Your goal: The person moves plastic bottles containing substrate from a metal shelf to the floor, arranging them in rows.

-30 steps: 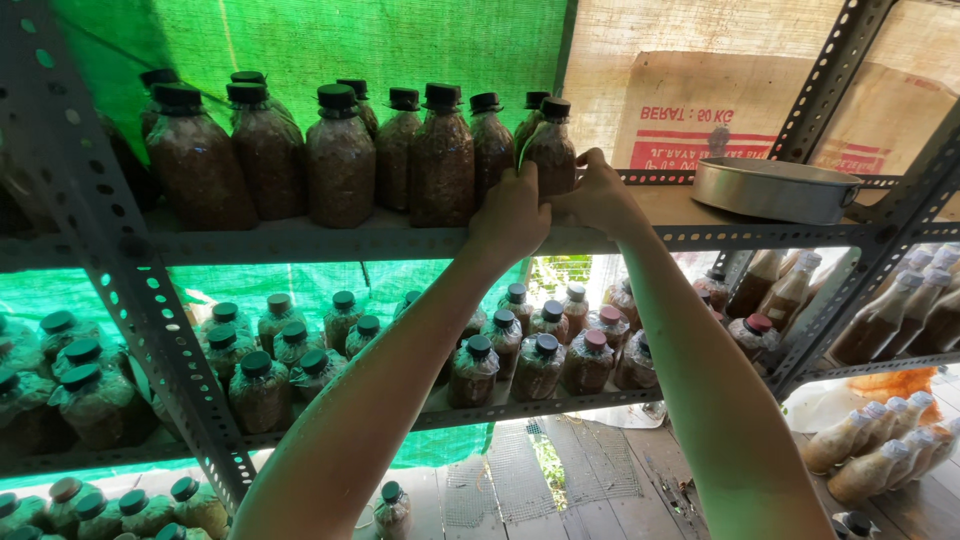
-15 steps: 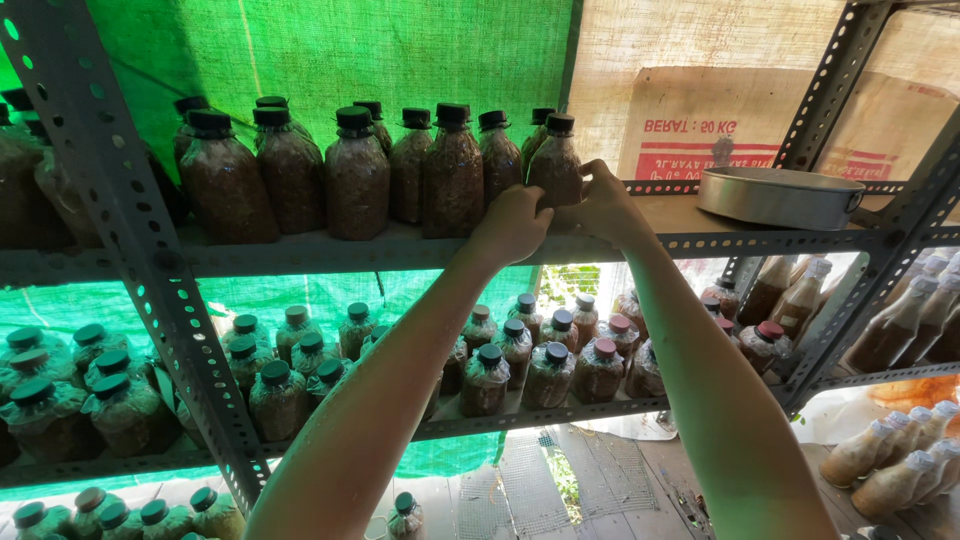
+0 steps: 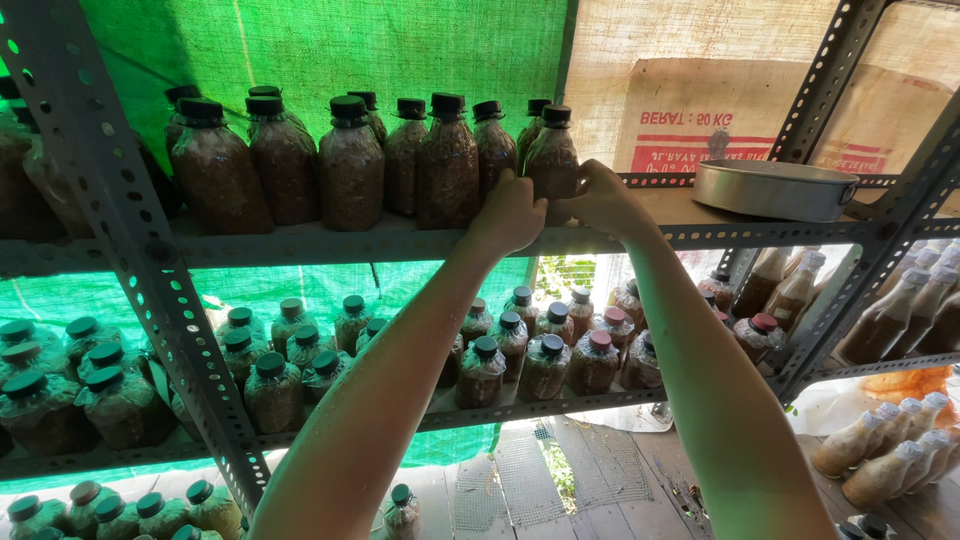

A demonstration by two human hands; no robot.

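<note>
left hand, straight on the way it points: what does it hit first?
The left hand reaches up and back over the shelf edge. First in line is probably the black-capped bottle at the row's right end, which its fingers seem already to touch; depth is unclear.

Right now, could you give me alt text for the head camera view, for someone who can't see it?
Two bare hands, left hand and right hand, reach up around a black-capped bottle of brown filling at the end of a bottle row on a metal shelf. A round metal pan sits to the right; lower shelves hold more bottles.
</note>
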